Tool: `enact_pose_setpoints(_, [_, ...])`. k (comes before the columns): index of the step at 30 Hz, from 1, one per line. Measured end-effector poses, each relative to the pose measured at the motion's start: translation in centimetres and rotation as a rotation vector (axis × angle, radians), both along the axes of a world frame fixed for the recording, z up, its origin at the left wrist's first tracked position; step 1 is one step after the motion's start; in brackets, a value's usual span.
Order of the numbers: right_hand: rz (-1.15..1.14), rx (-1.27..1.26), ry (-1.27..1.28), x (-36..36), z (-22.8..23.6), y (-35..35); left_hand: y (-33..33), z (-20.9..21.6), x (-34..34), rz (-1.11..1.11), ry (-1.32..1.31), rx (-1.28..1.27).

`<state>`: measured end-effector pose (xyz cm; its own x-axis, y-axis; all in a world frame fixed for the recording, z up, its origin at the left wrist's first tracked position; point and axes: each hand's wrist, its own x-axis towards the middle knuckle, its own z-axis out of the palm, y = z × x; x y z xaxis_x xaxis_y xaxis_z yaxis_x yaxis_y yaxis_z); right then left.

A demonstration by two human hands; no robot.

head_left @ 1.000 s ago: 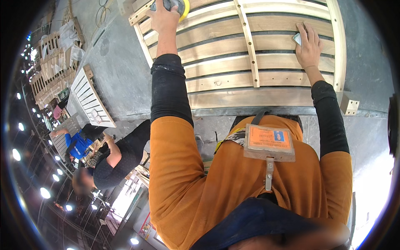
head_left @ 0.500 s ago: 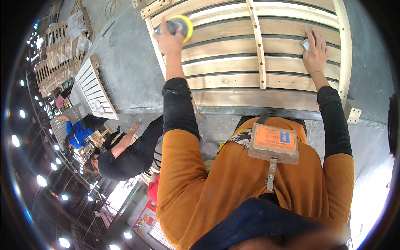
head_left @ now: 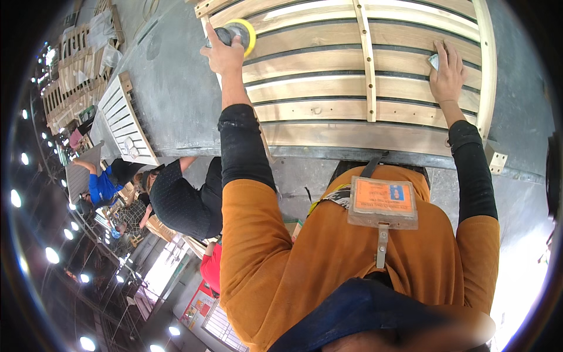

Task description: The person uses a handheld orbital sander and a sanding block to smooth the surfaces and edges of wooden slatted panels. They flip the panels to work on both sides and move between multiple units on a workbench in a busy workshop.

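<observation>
My left hand grips a round sander with a dark grey body and a yellow disc edge. The sander is at the left end of a pale wooden slatted panel, overlapping its left frame piece. My right hand lies on the slats toward the panel's right end, fingers bent over a small pale greenish sheet or pad. Only that pad's edge shows beside the fingers. Between the hands, a wooden crosspiece with dark holes runs across the slats.
The panel lies on a grey worktable. A wooden block with holes stands out at the near right corner. Left, another slatted panel leans at the table's edge. A co-worker in black bends beyond my left arm; stacked slatted pieces are farther back.
My left hand and the sander have shifted left, toward the panel's left edge. My right hand stays in nearly the same place. The co-worker in black has moved, and a checked shirt shows behind.
</observation>
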<state>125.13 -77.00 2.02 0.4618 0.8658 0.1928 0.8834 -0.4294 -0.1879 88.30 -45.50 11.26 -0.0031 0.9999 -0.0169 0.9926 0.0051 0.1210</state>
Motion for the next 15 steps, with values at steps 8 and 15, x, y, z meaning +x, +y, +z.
enact_pose_setpoints(8, [0.008, 0.037, 0.018, 0.1, -0.2, 0.3, -1.2, -1.4, 1.2, -0.237, -0.032, 0.013])
enact_pose_setpoints(15, [0.004, 0.03, 0.022, 0.0, -0.2, 0.0, -0.8, -0.7, 1.4, -0.218, -0.028, -0.014])
